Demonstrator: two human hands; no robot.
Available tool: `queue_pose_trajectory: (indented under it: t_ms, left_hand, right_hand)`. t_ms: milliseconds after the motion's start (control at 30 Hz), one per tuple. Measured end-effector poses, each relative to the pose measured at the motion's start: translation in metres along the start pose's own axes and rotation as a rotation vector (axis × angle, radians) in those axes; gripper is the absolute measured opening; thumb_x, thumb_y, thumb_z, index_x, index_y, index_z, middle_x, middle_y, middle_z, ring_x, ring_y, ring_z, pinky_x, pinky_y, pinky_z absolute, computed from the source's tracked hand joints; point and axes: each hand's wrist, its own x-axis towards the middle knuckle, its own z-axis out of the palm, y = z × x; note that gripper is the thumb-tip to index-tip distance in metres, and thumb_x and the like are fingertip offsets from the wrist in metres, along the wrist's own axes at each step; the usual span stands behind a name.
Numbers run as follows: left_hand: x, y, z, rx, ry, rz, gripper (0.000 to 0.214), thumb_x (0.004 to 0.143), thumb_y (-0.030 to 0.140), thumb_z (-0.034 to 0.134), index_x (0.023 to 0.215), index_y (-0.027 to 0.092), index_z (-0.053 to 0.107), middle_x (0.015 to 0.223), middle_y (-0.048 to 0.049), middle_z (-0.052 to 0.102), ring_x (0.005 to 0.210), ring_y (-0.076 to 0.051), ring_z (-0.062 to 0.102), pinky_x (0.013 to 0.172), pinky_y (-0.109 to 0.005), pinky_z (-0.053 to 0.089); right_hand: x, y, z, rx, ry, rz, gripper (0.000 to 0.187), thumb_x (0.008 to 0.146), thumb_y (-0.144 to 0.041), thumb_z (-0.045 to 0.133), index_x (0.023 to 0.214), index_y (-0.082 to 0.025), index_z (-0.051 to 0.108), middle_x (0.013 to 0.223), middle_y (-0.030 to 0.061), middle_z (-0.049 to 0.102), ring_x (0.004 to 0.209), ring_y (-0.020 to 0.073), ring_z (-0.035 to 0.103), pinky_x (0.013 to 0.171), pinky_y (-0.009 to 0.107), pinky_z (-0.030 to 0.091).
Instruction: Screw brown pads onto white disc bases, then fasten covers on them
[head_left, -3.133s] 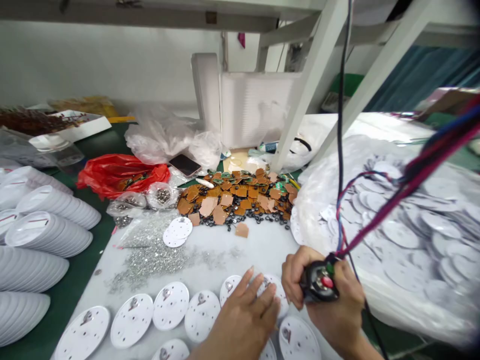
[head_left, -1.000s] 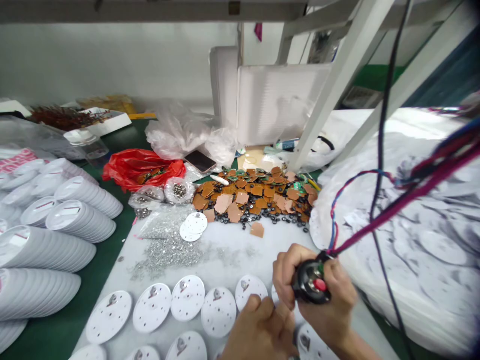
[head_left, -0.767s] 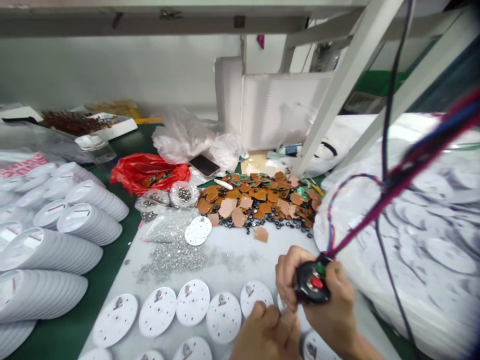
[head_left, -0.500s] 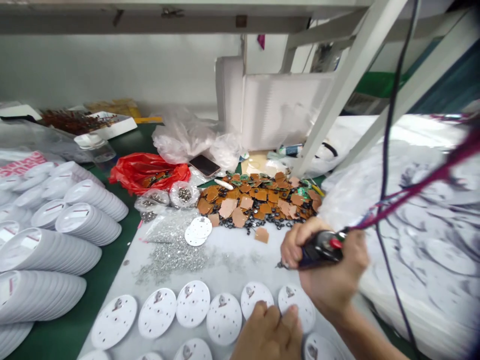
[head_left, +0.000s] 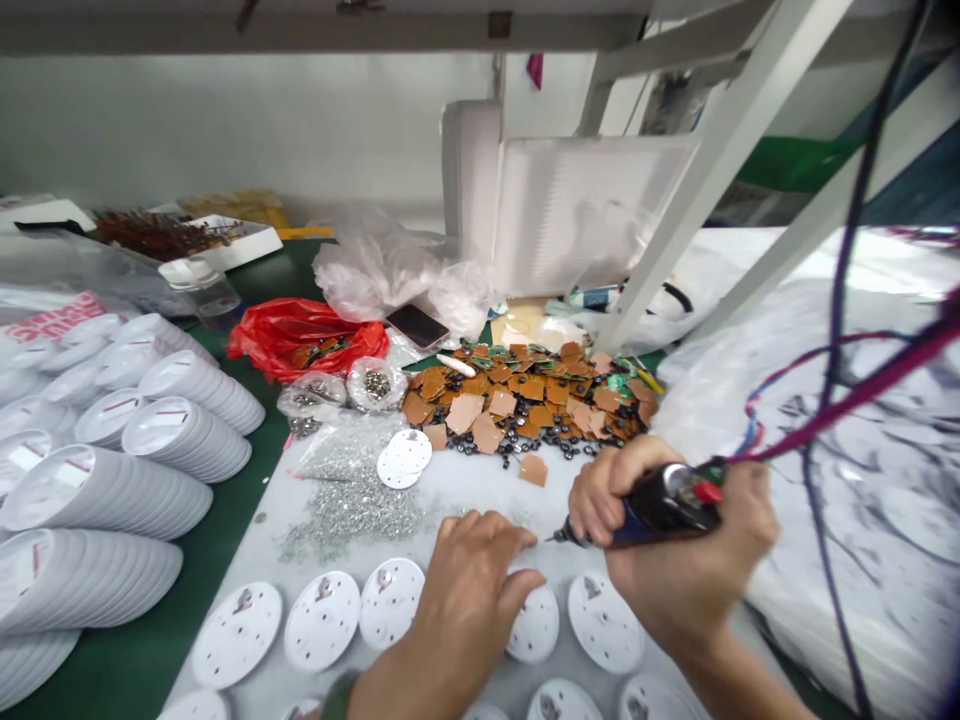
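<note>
An electric screwdriver (head_left: 660, 505) lies tilted in my right hand (head_left: 682, 560), which is closed around its dark body. Its thin bit points left toward my left hand (head_left: 469, 600). That hand hovers over the row of white round discs (head_left: 604, 620), thumb and forefinger apart near the bit's tip; I see nothing between them. Each disc has small holes, and several carry a small metal piece near the rim. Just beyond my left hand is a spread of tiny silvery screws (head_left: 352, 515). My left hand partly hides some discs.
Brown board pieces (head_left: 532, 395) and small black parts pile up behind the screws. Stacked white round covers (head_left: 112, 500) fill the left side. A red plastic bag (head_left: 304, 335) and a phone (head_left: 418, 326) lie farther back. A dark cable (head_left: 821, 420) hangs at right.
My left hand has moved up from the front discs toward the screwdriver tip. The screwdriver in my right hand has shifted slightly right in the picture, and the view has shifted somewhat.
</note>
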Motion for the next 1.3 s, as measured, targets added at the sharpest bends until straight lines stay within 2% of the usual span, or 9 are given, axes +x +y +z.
queue_pose_trajectory:
  t_ms: [133, 267, 400, 533, 600, 700, 833, 1033, 1300]
  left_hand:
    - [0.012, 0.001, -0.002, -0.145, -0.022, -0.066, 0.011, 0.087, 0.015, 0.08, 0.094, 0.023, 0.077, 0.091, 0.0007, 0.075, 0.09, -0.024, 0.065, 0.085, -0.04, 0.04]
    - [0.011, 0.0, -0.001, -0.171, 0.024, 0.01, 0.015, 0.085, 0.007, 0.078, 0.079, 0.019, 0.07, 0.083, 0.002, 0.072, 0.083, -0.02, 0.063, 0.082, -0.036, 0.038]
    - [0.001, -0.003, -0.003, -0.119, 0.066, 0.129, 0.017, 0.083, 0.004, 0.077, 0.079, 0.017, 0.067, 0.081, 0.0013, 0.068, 0.081, -0.018, 0.06, 0.079, -0.035, 0.036]
    - [-0.009, -0.008, -0.005, -0.169, 0.054, 0.175, 0.012, 0.092, 0.007, 0.07, 0.085, 0.017, 0.071, 0.084, -0.0014, 0.067, 0.083, -0.019, 0.06, 0.08, -0.035, 0.04]
    - [-0.013, -0.009, -0.006, -0.282, 0.05, 0.144, 0.015, 0.093, 0.006, 0.067, 0.088, 0.017, 0.075, 0.084, -0.0023, 0.067, 0.082, -0.018, 0.061, 0.077, -0.031, 0.043]
    - [-0.017, -0.009, -0.006, -0.417, 0.054, 0.019, 0.013, 0.085, 0.005, 0.073, 0.085, 0.017, 0.078, 0.082, -0.0018, 0.065, 0.072, -0.014, 0.059, 0.066, -0.024, 0.044]
    - [-0.019, -0.004, -0.004, -0.399, 0.045, -0.101, 0.012, 0.076, 0.005, 0.081, 0.074, 0.015, 0.075, 0.076, 0.0002, 0.059, 0.066, -0.011, 0.052, 0.063, -0.023, 0.041]
    - [-0.021, 0.0, -0.001, -0.412, 0.032, -0.104, 0.013, 0.077, 0.004, 0.082, 0.076, 0.016, 0.077, 0.077, -0.0004, 0.062, 0.068, -0.012, 0.055, 0.064, -0.023, 0.042]
    - [-0.023, -0.002, 0.004, -0.397, 0.032, -0.05, 0.013, 0.081, 0.003, 0.079, 0.079, 0.016, 0.077, 0.083, -0.0023, 0.066, 0.071, -0.014, 0.061, 0.066, -0.024, 0.044]
  right_hand:
    - [-0.005, -0.011, 0.007, 0.034, 0.019, 0.027, 0.061, 0.085, -0.074, 0.053, 0.058, -0.022, 0.067, 0.045, -0.0006, 0.048, 0.036, 0.0145, 0.046, 0.036, 0.028, 0.038]
    - [-0.009, -0.013, 0.01, 0.064, 0.006, 0.08, 0.059, 0.084, -0.074, 0.053, 0.058, -0.022, 0.067, 0.044, -0.001, 0.047, 0.037, 0.0146, 0.046, 0.037, 0.028, 0.04]
    - [-0.013, -0.014, 0.013, 0.081, -0.032, 0.113, 0.06, 0.084, -0.073, 0.054, 0.058, -0.021, 0.067, 0.043, -0.0012, 0.047, 0.035, 0.0138, 0.046, 0.037, 0.028, 0.04]
    - [-0.016, -0.021, 0.015, 0.072, -0.019, 0.136, 0.061, 0.085, -0.074, 0.053, 0.057, -0.021, 0.067, 0.043, -0.001, 0.046, 0.035, 0.0138, 0.045, 0.037, 0.028, 0.041]
    - [-0.018, -0.027, 0.014, 0.058, 0.01, 0.14, 0.062, 0.085, -0.074, 0.052, 0.056, -0.021, 0.067, 0.043, -0.0004, 0.047, 0.037, 0.0147, 0.047, 0.038, 0.029, 0.042]
    - [-0.022, -0.033, 0.013, 0.05, 0.005, 0.162, 0.063, 0.085, -0.074, 0.052, 0.056, -0.021, 0.068, 0.043, 0.0005, 0.048, 0.036, 0.0152, 0.047, 0.038, 0.029, 0.042]
    - [-0.028, -0.032, 0.018, 0.061, -0.035, 0.165, 0.06, 0.084, -0.072, 0.055, 0.057, -0.02, 0.068, 0.043, 0.0005, 0.048, 0.037, 0.0153, 0.047, 0.038, 0.029, 0.043]
    - [-0.031, -0.021, 0.029, 0.074, -0.04, 0.147, 0.057, 0.083, -0.07, 0.058, 0.055, -0.021, 0.066, 0.039, -0.0002, 0.048, 0.034, 0.0139, 0.043, 0.037, 0.028, 0.041]
    - [-0.031, -0.024, 0.025, 0.078, -0.024, 0.177, 0.053, 0.081, -0.066, 0.06, 0.055, -0.02, 0.066, 0.041, 0.0003, 0.049, 0.035, 0.0146, 0.045, 0.037, 0.028, 0.041]
